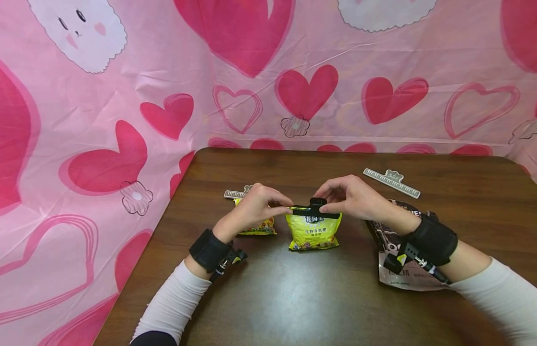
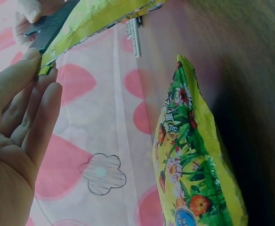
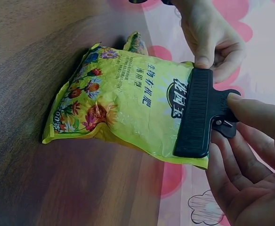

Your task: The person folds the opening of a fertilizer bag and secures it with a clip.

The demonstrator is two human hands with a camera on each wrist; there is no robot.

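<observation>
Yellow bag [image 1: 313, 234] sits mid-frame in the head view — right hand [image 1: 348, 198] pinches black clip [image 3: 195, 113] across its top, left hand [image 1: 260, 209] pinches a top corner. Risk: clip slips or seats crooked if that edge folds.

Room before bag [image 1: 313, 235]; pouch [image 1: 406, 281] rightward

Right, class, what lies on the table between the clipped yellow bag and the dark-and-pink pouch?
Only bare wooden tabletop separates the clipped yellow bag from the dark-and-pink pouch; the head view shows this.
</observation>
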